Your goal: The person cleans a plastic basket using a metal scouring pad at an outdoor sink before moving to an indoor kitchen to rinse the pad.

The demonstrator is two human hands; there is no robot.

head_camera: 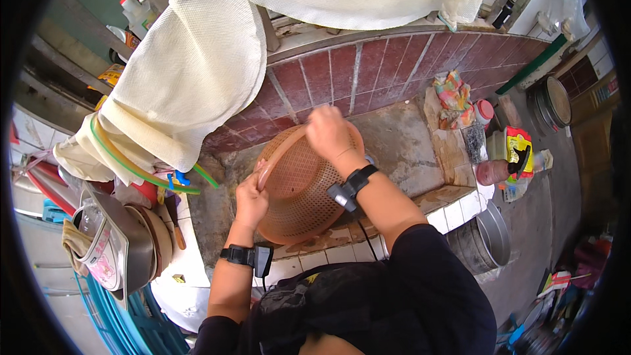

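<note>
A round, perforated plastic basket (309, 214), orange-brown, stands tilted in a concrete wash basin (394, 150), its mouth turned towards me. The fingers of my left hand (250, 201) are closed over the left side of its rim. At the rim's upper right is my right hand (329, 130), curled and blurred; whether it grips the rim or holds something small cannot be made out. The inside of the basket that shows is bare.
Dark red tiles (345, 69) back the basin, with a cream mesh cloth (197, 59) draped above. On the left are a green hose (143, 175), a knife (176, 227) and stacked basins (143, 236). A spray bottle (493, 171) and metal pot (480, 239) stand right.
</note>
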